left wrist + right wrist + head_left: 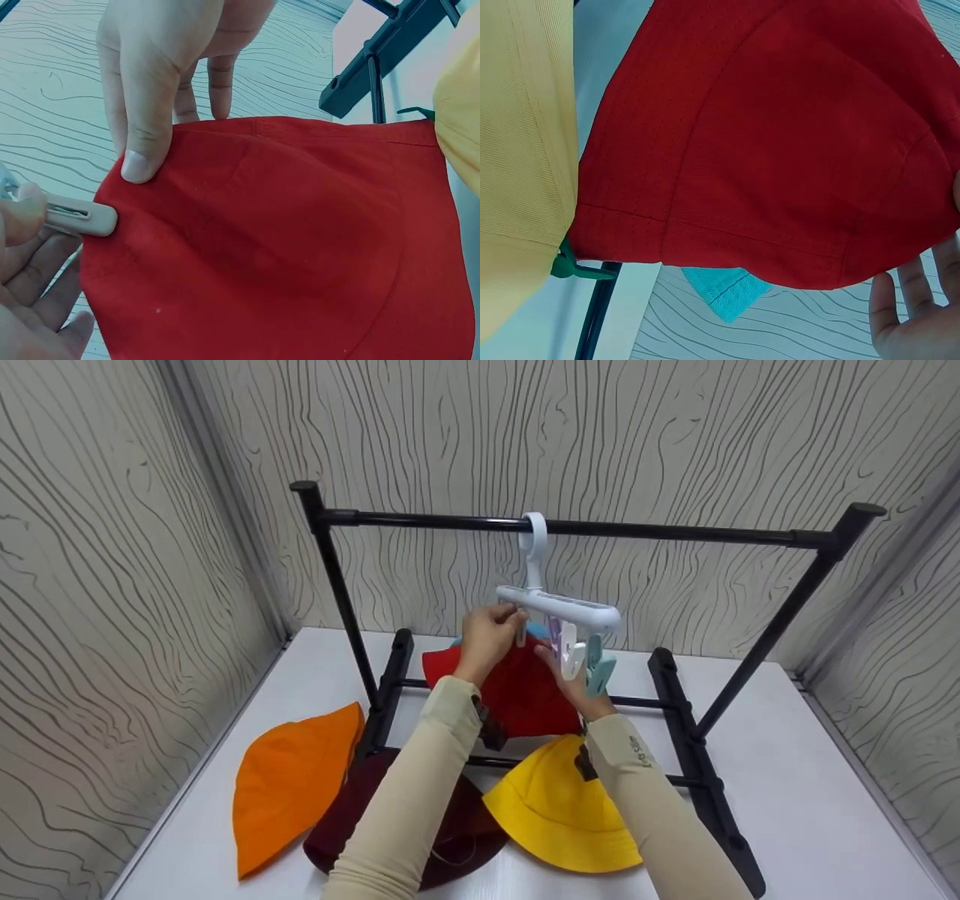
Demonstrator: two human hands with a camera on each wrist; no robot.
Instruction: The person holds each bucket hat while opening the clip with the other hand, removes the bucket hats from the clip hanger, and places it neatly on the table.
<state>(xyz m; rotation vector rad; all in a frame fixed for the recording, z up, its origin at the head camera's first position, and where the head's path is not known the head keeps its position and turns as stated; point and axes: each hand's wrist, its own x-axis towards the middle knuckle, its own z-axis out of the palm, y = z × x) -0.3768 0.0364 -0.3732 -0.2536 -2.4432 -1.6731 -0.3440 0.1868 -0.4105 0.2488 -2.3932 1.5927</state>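
A red bucket hat (529, 690) hangs under a white clip hanger (566, 606), its crown side up near the clips. My left hand (491, 637) is raised at the hanger's left end and pinches a pale grey clothespin (82, 215) between thumb and finger. The clothespin's tip overlaps the hat's upper edge in the left wrist view. My right hand (176, 67) holds that edge, with the thumb on the near side and the fingers behind the cloth. Mint, white and purple clothespins (598, 666) dangle near my right wrist.
The hanger hooks over a black rack's top bar (660, 531). On the white table (817, 810) lie orange (296, 784), maroon (457, 840) and yellow (570, 810) hats. Part of a turquoise hat (726, 291) shows behind the red one. Patterned walls (480, 442) stand behind and beside the rack.
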